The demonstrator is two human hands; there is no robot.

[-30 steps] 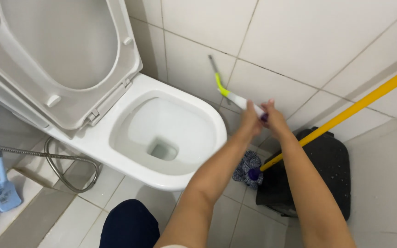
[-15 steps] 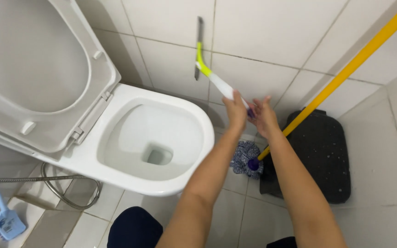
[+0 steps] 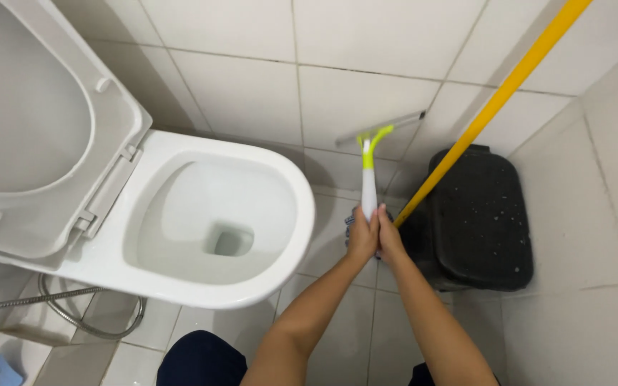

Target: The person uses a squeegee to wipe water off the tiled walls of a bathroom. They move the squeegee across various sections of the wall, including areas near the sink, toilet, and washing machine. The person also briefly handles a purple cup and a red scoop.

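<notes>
My left hand [image 3: 361, 239] and right hand [image 3: 390, 241] are clasped together around the white squeegee handle [image 3: 369, 193], for firm two-handed control. Its blade [image 3: 379, 129] lies at twelve o'clock against the wall tiles [image 3: 252, 93] (toilet bowl [image 3: 180, 214] at nine).

Both forearms extend forward from the lower edge of the view and converge toward the centre. Left hand [image 3: 361, 236] and right hand [image 3: 391, 241] are pressed side by side, touching, knuckles upward. Each grip is closed, fingers curled under and thumbs lying along the top. Wrists are roughly straight, in line with the forearms. Both forearms are bare. Fingertips are hidden from view.
</notes>
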